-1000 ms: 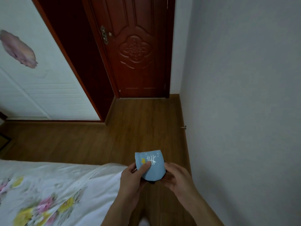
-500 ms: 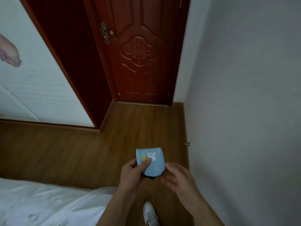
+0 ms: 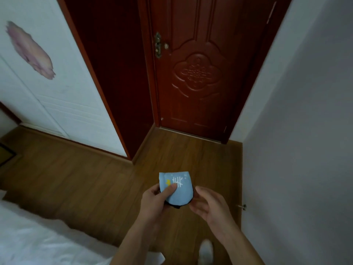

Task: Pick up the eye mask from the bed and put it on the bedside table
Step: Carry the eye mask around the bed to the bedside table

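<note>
Eye mask [image 3: 176, 190], pale blue with a black edge, a small yellow mark and a white printed pattern, folded and held up in the air above the wooden floor [image 3: 86, 184], in front of the body. Pinched by the left hand [image 3: 154, 201], thumb pressed flat on the blue face, other fingers closed behind it. Right hand [image 3: 207, 204] just beside the mask's right edge, fingers loosely curled and parted; cannot tell whether the fingertips touch the black border. Both forearms bare, reaching in from the bottom of the view. White bed cover [image 3: 38, 238] at lower left, well apart from the mask. One white shoe [image 3: 205, 251] blurred on the floor near the bottom, between the forearms. Dark red carved door [image 3: 198, 73] straight ahead, shut, with a brass handle [image 3: 158, 44] on its left side. White wardrobe panel [image 3: 47, 88] at left bearing a pink flower print [image 3: 30, 50]. Plain grey wall [image 3: 305, 131] at right, a small metal doorstop [image 3: 243, 206] low near the floor.
</note>
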